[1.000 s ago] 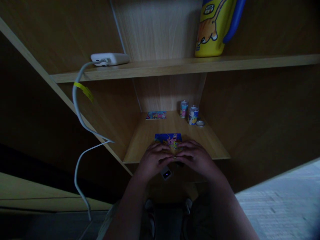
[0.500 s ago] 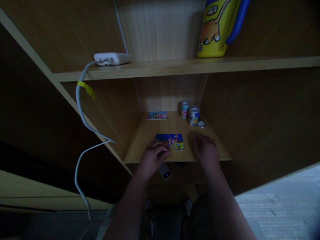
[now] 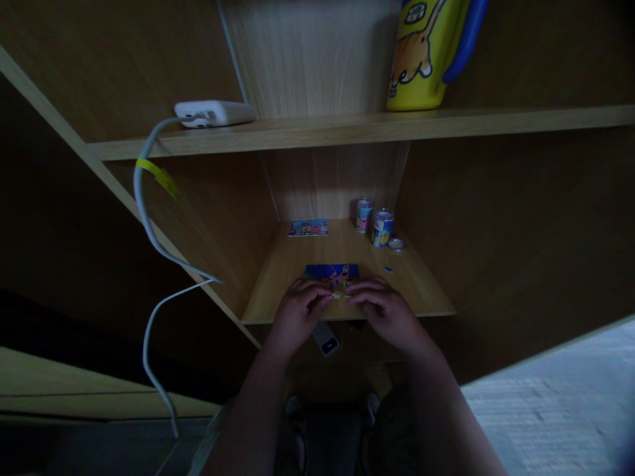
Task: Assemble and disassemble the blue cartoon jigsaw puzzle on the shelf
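Note:
A small blue picture puzzle (image 3: 325,271) with pink and yellow cartoon figures lies near the front edge of the lower shelf. My left hand (image 3: 300,309) is at its lower left, thumb and index finger pinched at a small pale piece (image 3: 336,295). From the right, my right hand (image 3: 384,307) reaches in, its fingers stretched over the puzzle's right part and holding nothing that I can see. The hands cover much of the puzzle's lower half. A tiny loose piece (image 3: 389,269) lies to the right on the wood.
Behind stand two small printed cans (image 3: 364,217) (image 3: 381,230), with a round metal lid (image 3: 396,245) beside them. A cartoon card (image 3: 308,228) lies at the back left. Overhead, the upper shelf (image 3: 307,132) bears a white device (image 3: 215,114) with a hanging cable (image 3: 141,192) and a yellow mug (image 3: 419,59).
My right hand has moved left from beside the puzzle onto its right part. The tiny loose piece now shows where that hand was. My left hand stays near the puzzle's lower left.

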`<state>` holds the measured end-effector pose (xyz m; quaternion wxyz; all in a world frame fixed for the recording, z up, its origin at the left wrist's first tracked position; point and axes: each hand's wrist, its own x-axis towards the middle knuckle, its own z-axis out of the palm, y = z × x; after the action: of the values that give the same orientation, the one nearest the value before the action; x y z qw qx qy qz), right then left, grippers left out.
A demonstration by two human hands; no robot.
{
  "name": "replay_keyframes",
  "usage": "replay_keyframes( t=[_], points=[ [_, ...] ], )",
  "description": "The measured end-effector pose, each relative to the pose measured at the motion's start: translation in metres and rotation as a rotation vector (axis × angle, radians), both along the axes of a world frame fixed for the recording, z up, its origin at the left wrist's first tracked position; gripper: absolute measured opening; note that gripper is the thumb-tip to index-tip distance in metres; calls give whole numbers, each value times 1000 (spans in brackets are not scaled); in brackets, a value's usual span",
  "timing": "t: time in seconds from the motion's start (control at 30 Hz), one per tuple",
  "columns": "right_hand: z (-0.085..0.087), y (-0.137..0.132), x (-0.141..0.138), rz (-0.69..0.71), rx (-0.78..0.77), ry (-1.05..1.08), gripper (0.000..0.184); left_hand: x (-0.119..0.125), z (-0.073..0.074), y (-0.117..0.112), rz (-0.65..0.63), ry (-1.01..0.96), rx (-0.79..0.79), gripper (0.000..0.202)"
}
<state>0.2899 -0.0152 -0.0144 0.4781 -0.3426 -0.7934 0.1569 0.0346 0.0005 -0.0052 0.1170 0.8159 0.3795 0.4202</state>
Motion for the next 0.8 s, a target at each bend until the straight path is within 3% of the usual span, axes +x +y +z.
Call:
replay_keyframes(
  t=[0.2,0.33,0.4,0.5,0.63,0.8],
  points=[
    [-4,0,-15,125,5,-27,53,-1,3,-1,-38,-1,-17,5],
    [-1,0,-16,105,-49,-6,46,-1,2,-1,-32,-11,-14,4],
    [0,0,-11,17,-85,31,37,-2,1,-1,-16,-8,-11,4],
    [-2,4,2,-229,-112,48,26,-2,0,-2,21,48,-6,7],
    [-10,12,23,-541,-102,-92,27,0,2,-4,37,172,17,4],
    [-16,16,27,-583,-52,-287,26,3,2,-6,69,232,40,4]
  ],
)
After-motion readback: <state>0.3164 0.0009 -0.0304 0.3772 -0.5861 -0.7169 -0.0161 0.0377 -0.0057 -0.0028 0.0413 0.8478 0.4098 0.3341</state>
